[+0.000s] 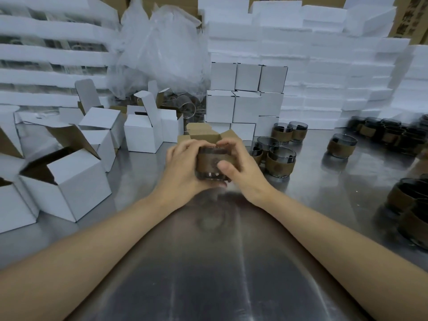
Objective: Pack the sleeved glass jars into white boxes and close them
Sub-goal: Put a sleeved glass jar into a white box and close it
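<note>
Mid-task | sleeved jar (pixel 212 162) is gripped by left hand (pixel 183 163) and right hand (pixel 238 167), fingers curled, at open box (pixel 203 135) | closed boxes (pixel 245 98) stacked behind | many loose jars (pixel 280 162) left unpacked on desk (pixel 208 262)

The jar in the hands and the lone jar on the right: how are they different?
The held jar is gripped by the left hand and right hand; the lone jar is untouched. The held jar is right by an open box; the lone jar stands on the table, away from boxes. Both are dark glass with brown sleeves.
</note>
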Tool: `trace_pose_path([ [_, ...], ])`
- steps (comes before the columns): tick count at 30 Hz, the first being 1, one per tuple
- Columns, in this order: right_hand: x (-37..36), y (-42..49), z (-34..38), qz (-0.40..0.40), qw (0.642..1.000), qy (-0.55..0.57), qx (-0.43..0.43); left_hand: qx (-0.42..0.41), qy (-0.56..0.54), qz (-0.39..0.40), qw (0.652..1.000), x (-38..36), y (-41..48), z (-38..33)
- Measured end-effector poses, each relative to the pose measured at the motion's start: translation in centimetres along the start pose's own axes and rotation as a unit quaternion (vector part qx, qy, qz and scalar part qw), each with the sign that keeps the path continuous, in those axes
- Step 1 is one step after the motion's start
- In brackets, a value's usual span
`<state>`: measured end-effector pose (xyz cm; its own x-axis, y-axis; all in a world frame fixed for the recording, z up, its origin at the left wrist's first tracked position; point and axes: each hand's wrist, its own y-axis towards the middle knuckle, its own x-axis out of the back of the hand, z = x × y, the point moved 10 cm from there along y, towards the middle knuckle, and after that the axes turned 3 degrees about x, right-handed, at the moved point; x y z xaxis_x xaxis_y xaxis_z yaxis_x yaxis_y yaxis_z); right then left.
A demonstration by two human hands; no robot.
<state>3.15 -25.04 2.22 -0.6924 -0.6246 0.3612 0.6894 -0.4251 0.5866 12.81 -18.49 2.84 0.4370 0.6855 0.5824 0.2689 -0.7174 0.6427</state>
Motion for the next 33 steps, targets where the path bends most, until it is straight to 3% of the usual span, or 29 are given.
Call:
trace_pose_path([
  [3,-1.0,-0.1,-0.2,0.035,0.998,-0.053,-0.001,0.000,0.006,-0.018,1.000,0.4,0.2,0.0],
  [6,-0.7,0.1,-0.6,0.019,0.997,-0.081,-0.001,-0.013,0.012,-0.039,0.999,0.6,0.1,-0.3],
  [18,-0.8,0.1,-1.0,0.031,0.997,-0.074,-0.018,-0.017,0.024,-0.066,0.997,1.0,-0.2,-0.2],
  [29,0.4,0.2,0.4,-0.050,0.994,-0.098,0.027,-0.065,0.056,-0.091,0.992,1.4,-0.3,-1.2],
  [33,0.5,0.1,0.5,-0.038,0.984,-0.169,0.051,-0.067,0.061,-0.088,0.992,1.4,-0.3,-1.2],
])
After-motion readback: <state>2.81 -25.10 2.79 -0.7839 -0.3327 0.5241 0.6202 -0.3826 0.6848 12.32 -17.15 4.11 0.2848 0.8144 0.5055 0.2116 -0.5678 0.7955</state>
